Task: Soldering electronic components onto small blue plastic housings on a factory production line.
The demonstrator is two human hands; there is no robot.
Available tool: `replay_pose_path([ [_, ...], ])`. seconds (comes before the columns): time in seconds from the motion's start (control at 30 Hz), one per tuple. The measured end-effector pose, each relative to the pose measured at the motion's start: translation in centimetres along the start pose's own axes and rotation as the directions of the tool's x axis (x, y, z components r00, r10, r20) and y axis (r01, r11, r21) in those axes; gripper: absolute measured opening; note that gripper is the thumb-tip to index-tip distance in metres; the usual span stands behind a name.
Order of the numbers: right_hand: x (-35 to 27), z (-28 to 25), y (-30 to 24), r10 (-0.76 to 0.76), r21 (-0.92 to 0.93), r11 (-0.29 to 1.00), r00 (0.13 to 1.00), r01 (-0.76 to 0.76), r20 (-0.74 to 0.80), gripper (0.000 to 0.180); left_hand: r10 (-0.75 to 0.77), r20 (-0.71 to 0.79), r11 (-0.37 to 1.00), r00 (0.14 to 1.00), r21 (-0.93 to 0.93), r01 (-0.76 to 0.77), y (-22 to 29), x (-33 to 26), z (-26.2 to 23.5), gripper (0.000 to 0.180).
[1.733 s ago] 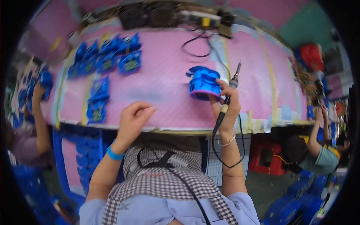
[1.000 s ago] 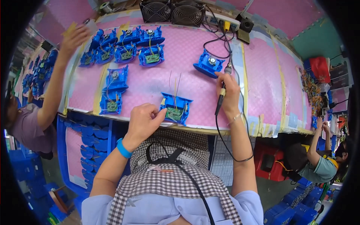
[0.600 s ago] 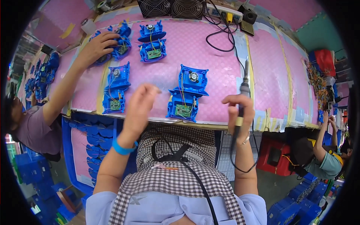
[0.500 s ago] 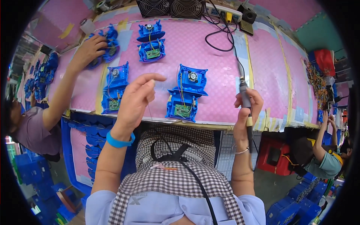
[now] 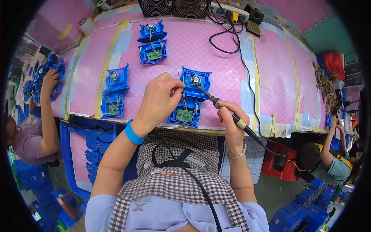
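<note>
Co-worker's hand (image 5: 49, 79), 9 o'clock: resting on a heap of blue parts (image 5: 36, 77).
Blue housing with green circuit board (image 5: 114, 92), 10 o'clock of the left hand: untouched.
Left hand (image 5: 160, 98), centre: fingers pinched, apparently on a thin wire, though it is too fine to confirm.
Blue housing with small motor (image 5: 191, 96), just right of that hand: lies on the pink mat (image 5: 270, 77).
Right hand (image 5: 232, 123), 4 o'clock of the housing: closed around a soldering iron (image 5: 216, 103), tip at the motor.
</note>
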State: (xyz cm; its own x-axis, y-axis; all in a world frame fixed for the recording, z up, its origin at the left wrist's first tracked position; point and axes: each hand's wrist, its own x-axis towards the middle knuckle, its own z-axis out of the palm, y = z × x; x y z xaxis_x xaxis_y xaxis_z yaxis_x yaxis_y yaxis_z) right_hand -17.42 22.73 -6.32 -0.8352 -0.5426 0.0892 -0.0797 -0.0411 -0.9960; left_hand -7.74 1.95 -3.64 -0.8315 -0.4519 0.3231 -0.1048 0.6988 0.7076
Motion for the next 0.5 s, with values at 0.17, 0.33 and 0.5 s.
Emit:
replay_pose_path([
  [0.17, 0.16, 0.07, 0.08, -0.005, 0.002, 1.0, 1.0, 0.005, 0.001, 0.015, 0.006, 0.003, 1.0, 1.0, 0.017, -0.006, -0.07, 0.25, 0.18, 0.011],
  [0.33, 0.28, -0.05, 0.08, -0.014, -0.012, 1.0, 1.0, 0.014, 0.01, 0.015, 0.004, 0.011, 0.999, 1.0, 0.038, -0.005, -0.08, 0.34, 0.31, 0.01],
  [0.5, 0.65, -0.19, -0.42, -0.307, -0.238, 0.913, 0.942, 0.332, 0.138, 0.014, 0.003, 0.029, 1.0, 1.0, 0.028, -0.004, 0.25, 0.46, 0.38, 0.01],
])
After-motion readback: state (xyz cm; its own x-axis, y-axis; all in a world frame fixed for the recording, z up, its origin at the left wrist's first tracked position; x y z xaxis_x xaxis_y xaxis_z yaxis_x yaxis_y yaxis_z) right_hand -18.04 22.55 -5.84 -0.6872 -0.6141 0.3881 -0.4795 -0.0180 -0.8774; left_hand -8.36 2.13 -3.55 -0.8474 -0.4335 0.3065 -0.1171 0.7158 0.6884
